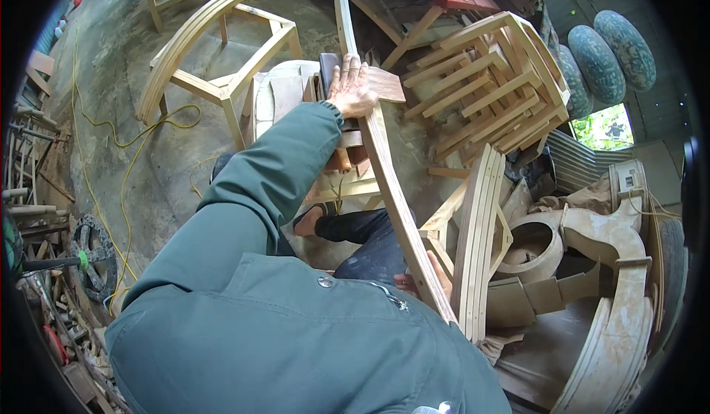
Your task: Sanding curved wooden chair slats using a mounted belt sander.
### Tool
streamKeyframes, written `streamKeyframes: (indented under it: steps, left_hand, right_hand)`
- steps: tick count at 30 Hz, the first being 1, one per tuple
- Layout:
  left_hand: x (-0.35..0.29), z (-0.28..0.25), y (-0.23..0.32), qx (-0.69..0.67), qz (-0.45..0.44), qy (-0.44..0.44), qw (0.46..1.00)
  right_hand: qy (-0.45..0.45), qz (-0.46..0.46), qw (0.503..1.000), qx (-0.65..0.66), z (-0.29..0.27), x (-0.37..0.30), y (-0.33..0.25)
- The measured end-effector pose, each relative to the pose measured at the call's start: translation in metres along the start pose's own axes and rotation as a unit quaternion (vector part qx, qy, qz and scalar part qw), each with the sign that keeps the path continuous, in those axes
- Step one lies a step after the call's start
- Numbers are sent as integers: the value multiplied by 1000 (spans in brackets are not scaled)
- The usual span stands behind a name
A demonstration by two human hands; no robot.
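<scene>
A long, slightly bent wooden bar runs from beyond my left hand back toward my body. My left hand lies on its far part with the fingers stretched out flat, beside a dark brown block. Under that hand, a wooden workstand with a pale top is partly hidden, and a flat reddish-brown board sticks out to the right. Low at my right side, my right hand wraps round the bar's near end; the bar and jacket cover part of it.
Curved wooden frames stand at the far left and close on my right. A slatted wooden stack rises at the far right. A yellow cord trails over the floor on the left. A dusty machine housing stands right.
</scene>
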State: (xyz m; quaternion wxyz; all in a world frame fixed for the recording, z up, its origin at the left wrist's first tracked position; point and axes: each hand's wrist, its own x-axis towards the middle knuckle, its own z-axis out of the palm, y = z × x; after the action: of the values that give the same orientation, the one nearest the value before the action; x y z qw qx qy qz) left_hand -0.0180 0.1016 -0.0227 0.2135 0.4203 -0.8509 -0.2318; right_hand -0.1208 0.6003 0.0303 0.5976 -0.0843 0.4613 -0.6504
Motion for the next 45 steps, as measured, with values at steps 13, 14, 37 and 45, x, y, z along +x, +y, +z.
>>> streamKeyframes:
  steps: [13,14,37,45]
  left_hand:
    - [-98,6,47,43,-9,-24,999]
    - [-107,2,52,42,-20,-31,998]
    - [-27,-9,21,25,-25,-28,999]
    - [52,-14,-33,63,-10,11,998]
  right_hand:
    - [-62,92,973,-204,40,-143,-49]
    - [-82,79,915,-387,38,-156,-57]
    - [126,-47,643,-754,148,-129,-72]
    - [156,-78,651,-739,147,-46,-55]
